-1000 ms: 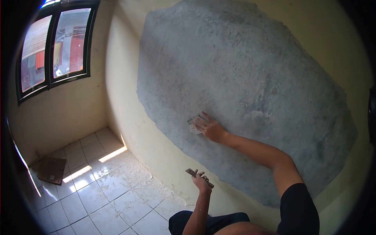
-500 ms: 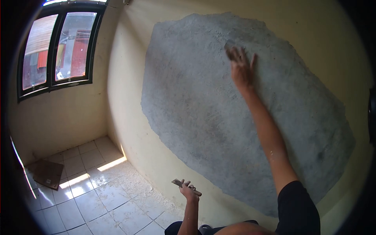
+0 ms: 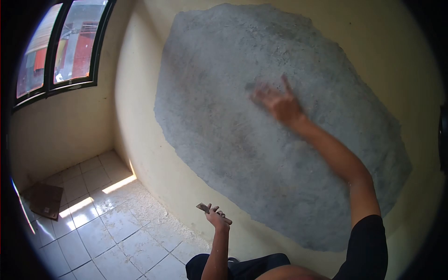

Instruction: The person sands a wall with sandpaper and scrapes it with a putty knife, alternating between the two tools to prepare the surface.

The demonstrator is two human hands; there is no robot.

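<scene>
My right hand (image 3: 283,108) is against the grey patch of bare plaster (image 3: 210,126) on the wall, smeared by motion. Its fingers point up and left, with the thumb apart, and hold a small flat grey scraper-like piece (image 3: 250,87), too blurred to name surely. Low down, in front of the cream wall below the patch, my left hand (image 3: 218,218) is closed around a putty knife (image 3: 203,207). The knife's blade sticks out to the upper left and its handle end to the lower right.
White floor tiles (image 3: 109,240) carry pale dust and crumbs (image 3: 154,210) along the wall's foot. A brown flat board (image 3: 44,200) lies near the left corner. Above it is a dark-framed window (image 3: 51,84). A dark object (image 3: 443,137) shows at the right edge.
My right hand has swept down and left across the grey patch, its elbow bending outward. My left hand still holds the putty knife. The whole view has shifted slightly.
</scene>
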